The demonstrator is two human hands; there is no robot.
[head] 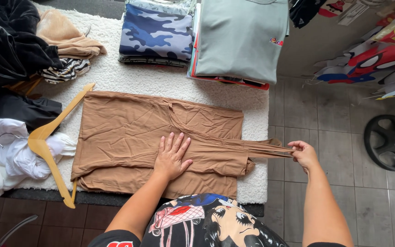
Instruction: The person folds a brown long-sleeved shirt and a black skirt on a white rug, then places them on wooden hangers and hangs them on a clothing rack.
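Pinning the tan garment (129, 132) flat on the white rug (133, 77), the left hand (172, 155) lies open, fingers spread, anchoring the fabric. The right hand (303, 153) pinches its straps (266, 148), holding them taut past the rug edge.
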